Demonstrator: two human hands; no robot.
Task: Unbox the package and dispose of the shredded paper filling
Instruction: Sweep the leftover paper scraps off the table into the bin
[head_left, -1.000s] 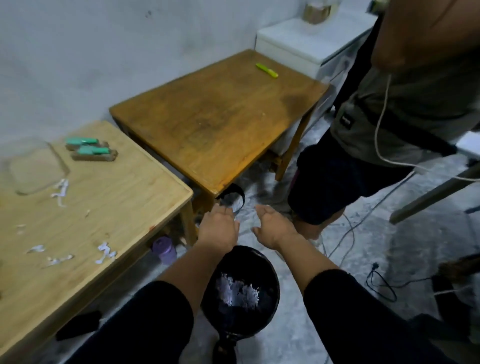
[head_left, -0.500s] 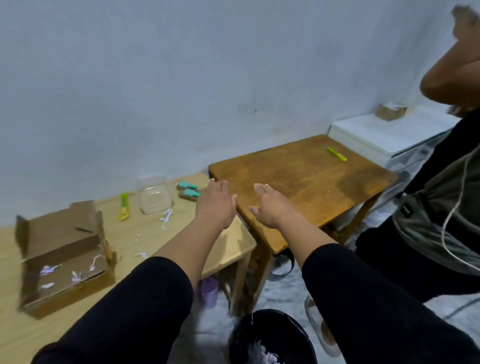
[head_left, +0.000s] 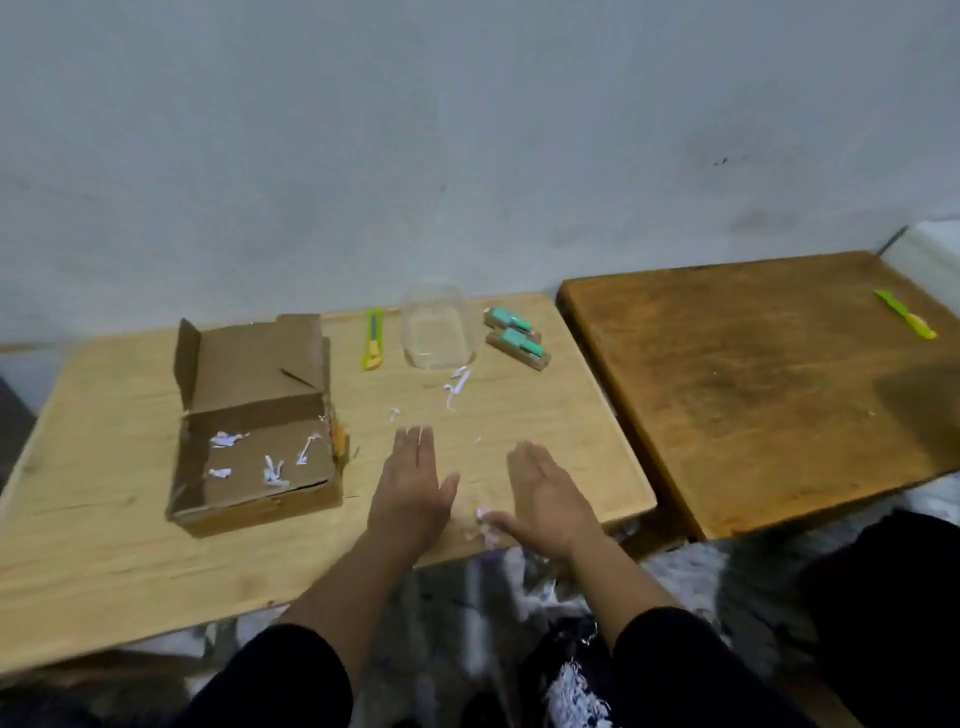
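Head view: two bare hands reach out over a pale wooden desk (head_left: 93, 525) set against a grey wall.
Left hand (head_left: 413, 486): flat, palm down, fingers together and extended, holding nothing, just right of the box.
Right hand (head_left: 545, 499): spread flat with the thumb out to the side, empty; a few pale scraps (head_left: 485, 522) lie at the thumb tip, though blur makes it hard to say whether they touch it.
Cardboard box (head_left: 254, 415): open on the desk, lid flap standing up behind, only a few shredded paper strips (head_left: 270, 470) left on its floor.
Loose shreds (head_left: 457, 384): scattered on the desk between the hands and the clear container.
Far edge of the desk: a yellow-green utility knife (head_left: 373, 345), a clear plastic container (head_left: 439, 332) and two teal-and-wood items (head_left: 517, 338) in a row.
Darker desk (head_left: 753, 395): to the right, carrying a lime-green tool (head_left: 906, 321) near its far corner.
Floor below: a black bin (head_left: 550, 670) between the dark sleeves (head_left: 270, 680), with white shredded paper filling (head_left: 576, 696) inside it.
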